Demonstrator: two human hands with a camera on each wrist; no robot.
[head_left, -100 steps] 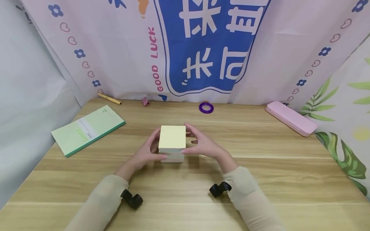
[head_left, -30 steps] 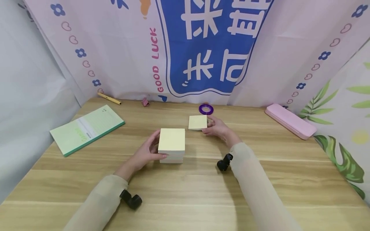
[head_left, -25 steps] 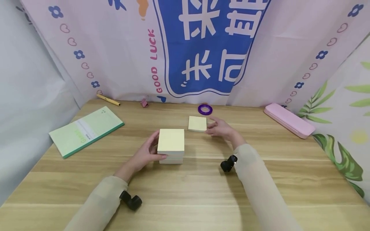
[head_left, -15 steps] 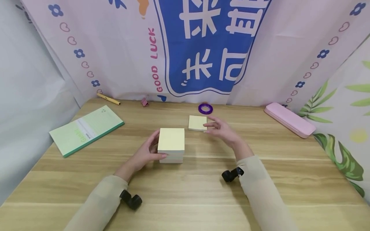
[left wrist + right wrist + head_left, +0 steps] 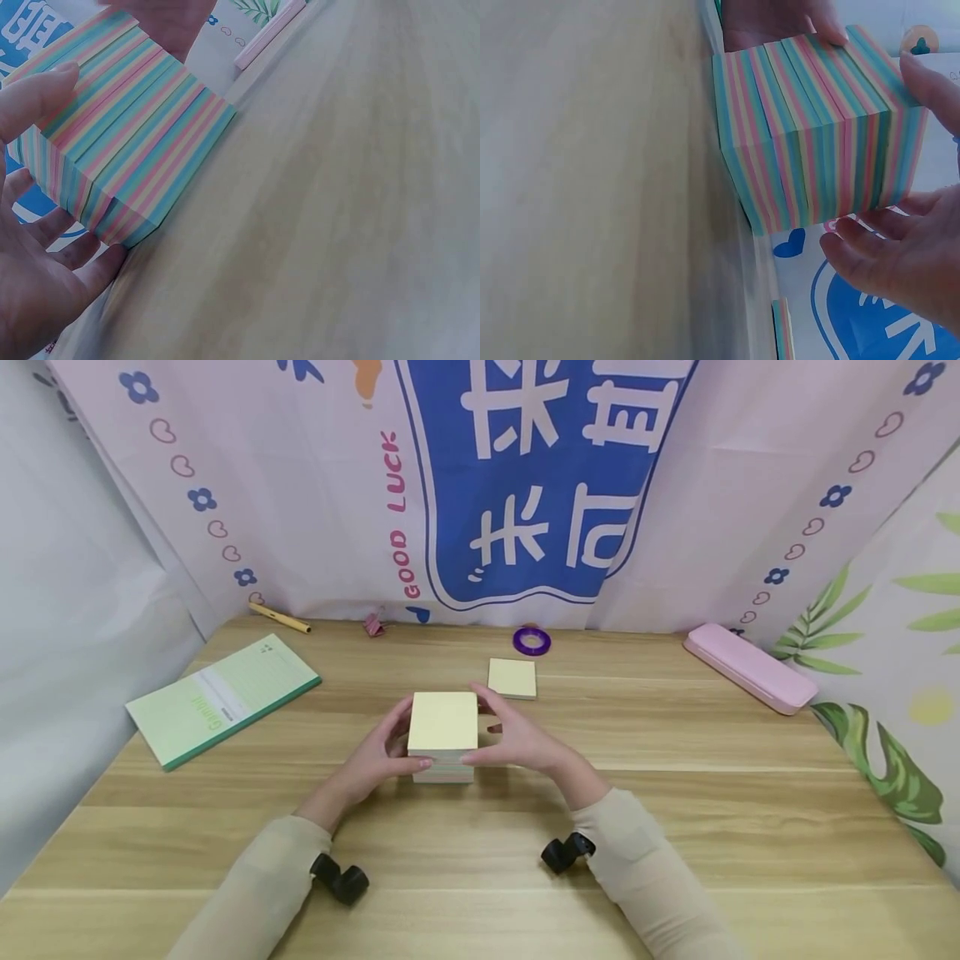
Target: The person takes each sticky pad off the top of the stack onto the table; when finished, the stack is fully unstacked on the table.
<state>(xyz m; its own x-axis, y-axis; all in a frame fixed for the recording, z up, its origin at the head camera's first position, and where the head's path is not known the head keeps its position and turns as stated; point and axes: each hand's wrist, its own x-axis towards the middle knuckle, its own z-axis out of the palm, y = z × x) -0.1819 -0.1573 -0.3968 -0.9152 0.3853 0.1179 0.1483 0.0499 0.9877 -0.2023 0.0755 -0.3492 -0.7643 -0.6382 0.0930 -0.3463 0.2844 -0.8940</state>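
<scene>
A stack of square sticky note pads [image 5: 443,721] stands on the table, pale yellow on top. Its sides show pastel stripes in the left wrist view, where the stack [image 5: 142,112] fills the upper left. My left hand [image 5: 375,758] holds the stack from the left, thumb on the front face and fingers behind. From the right, my right hand [image 5: 525,742] grips the top pad [image 5: 904,142], its thumb at the near edge and fingers at the far side. A single sticky note pad [image 5: 512,678] lies flat behind the stack, a little to the right.
A purple tape roll [image 5: 532,641] lies behind the single pad. A pink case [image 5: 750,668] is at the back right. At the left are a green notebook [image 5: 225,700], a yellow pen [image 5: 280,617] and a pink clip [image 5: 374,624]. A printed cloth [image 5: 300,493] hangs behind the table.
The single pad was laid behind the stack and released by my right hand, which has since come back to the stack's right side. My left hand has stayed on the stack.
</scene>
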